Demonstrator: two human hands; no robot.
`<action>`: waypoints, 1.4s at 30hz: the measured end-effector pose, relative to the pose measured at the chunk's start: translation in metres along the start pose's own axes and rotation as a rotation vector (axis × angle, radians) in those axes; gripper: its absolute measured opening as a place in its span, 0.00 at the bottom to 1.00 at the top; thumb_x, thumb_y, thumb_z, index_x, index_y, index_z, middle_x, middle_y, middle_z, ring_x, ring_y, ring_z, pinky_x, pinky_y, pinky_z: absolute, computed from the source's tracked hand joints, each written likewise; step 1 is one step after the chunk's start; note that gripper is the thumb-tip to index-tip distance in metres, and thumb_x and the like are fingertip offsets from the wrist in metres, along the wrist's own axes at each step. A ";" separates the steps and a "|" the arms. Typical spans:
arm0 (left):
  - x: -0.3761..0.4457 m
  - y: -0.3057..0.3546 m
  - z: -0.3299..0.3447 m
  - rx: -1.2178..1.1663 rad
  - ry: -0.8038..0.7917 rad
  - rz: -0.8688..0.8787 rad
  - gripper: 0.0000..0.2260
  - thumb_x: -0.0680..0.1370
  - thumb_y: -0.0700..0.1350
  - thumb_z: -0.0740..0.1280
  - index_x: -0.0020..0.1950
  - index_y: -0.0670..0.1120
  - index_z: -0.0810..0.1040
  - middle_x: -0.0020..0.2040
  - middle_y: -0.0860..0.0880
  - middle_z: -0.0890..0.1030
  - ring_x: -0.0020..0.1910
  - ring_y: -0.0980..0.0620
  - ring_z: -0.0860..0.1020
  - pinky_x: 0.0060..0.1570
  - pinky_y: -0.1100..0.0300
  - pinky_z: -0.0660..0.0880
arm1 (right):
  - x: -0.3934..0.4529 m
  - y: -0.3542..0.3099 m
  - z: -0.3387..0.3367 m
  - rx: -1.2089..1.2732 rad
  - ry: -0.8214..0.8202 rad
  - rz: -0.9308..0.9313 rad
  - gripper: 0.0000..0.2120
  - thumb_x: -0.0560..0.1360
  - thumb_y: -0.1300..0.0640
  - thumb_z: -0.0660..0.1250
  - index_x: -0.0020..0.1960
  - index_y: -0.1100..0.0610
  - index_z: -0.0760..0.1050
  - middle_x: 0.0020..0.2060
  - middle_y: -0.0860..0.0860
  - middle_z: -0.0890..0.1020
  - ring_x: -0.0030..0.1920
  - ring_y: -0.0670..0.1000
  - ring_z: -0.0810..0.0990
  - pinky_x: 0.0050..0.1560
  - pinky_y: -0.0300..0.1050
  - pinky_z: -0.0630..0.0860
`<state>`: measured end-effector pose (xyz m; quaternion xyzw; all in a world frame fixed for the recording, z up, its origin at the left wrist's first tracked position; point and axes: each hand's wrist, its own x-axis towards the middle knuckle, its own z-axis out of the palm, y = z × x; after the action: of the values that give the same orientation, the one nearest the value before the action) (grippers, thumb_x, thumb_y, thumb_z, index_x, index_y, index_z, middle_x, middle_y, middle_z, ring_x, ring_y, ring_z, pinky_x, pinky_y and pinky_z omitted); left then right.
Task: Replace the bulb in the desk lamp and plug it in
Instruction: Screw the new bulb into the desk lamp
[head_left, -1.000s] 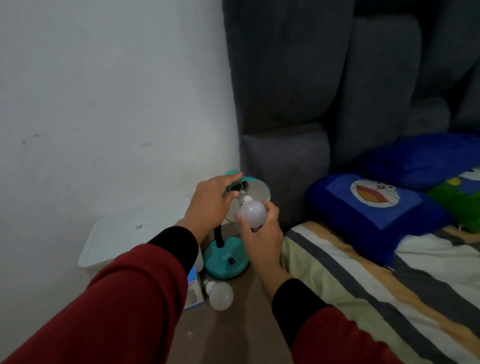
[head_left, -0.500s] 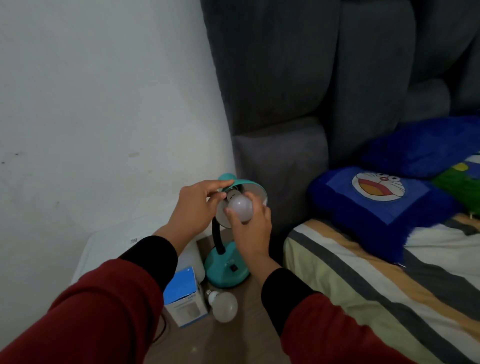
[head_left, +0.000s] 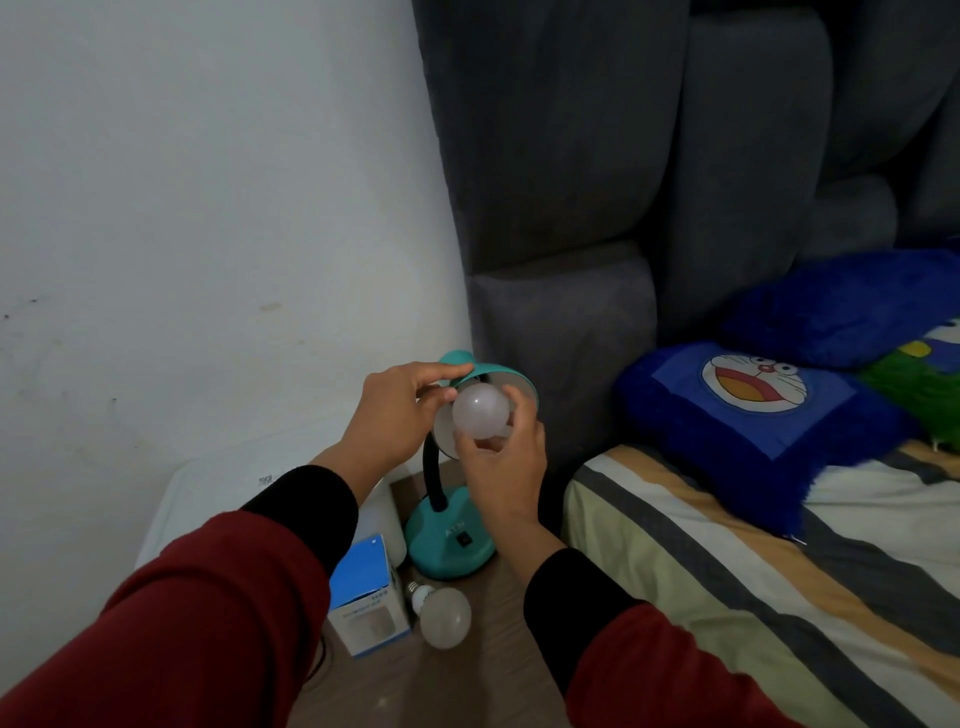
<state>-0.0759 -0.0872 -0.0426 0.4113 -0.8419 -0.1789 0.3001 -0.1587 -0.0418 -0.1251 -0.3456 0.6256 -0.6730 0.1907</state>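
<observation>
Screwing new bulb (head_left: 480, 411) into teal lamp (head_left: 448, 540) shade on desk (head_left: 467, 680): right hand (head_left: 501, 462) fingers curled round bulb; left hand (head_left: 397, 410) pinching shade rim, steadying. Advice: keep bulb straight, twist gently, avoid cross-threading. Spare bulb (head_left: 444, 617) lying beside lamp base.

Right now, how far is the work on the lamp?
Done, it seems: one bulb lies loose on the table beside the blue box. In hand: the left hand holds the lamp shade while the right hand holds another bulb at its opening. Left: seating it fully and plugging in; no plug is visible.
</observation>
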 end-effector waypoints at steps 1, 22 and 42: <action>0.000 0.000 0.000 -0.001 -0.001 -0.002 0.14 0.77 0.38 0.65 0.61 0.51 0.79 0.61 0.49 0.80 0.56 0.50 0.78 0.52 0.73 0.67 | 0.000 0.001 0.000 -0.003 0.001 0.000 0.30 0.70 0.54 0.73 0.68 0.48 0.64 0.62 0.54 0.72 0.59 0.54 0.76 0.56 0.45 0.78; -0.001 0.003 0.001 -0.028 0.000 -0.032 0.15 0.77 0.39 0.66 0.61 0.51 0.79 0.62 0.49 0.80 0.57 0.50 0.78 0.57 0.65 0.70 | 0.006 0.001 -0.001 0.013 0.018 0.106 0.26 0.68 0.51 0.74 0.61 0.57 0.68 0.56 0.56 0.79 0.51 0.51 0.80 0.45 0.36 0.73; 0.003 -0.003 0.002 -0.017 0.001 -0.006 0.15 0.77 0.39 0.65 0.61 0.52 0.78 0.62 0.50 0.79 0.54 0.58 0.75 0.56 0.70 0.68 | 0.006 0.002 0.000 0.036 -0.016 0.074 0.27 0.70 0.49 0.72 0.65 0.51 0.65 0.58 0.55 0.79 0.54 0.53 0.81 0.48 0.37 0.76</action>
<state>-0.0771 -0.0911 -0.0447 0.4116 -0.8389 -0.1865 0.3036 -0.1631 -0.0459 -0.1256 -0.3241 0.6240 -0.6740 0.2265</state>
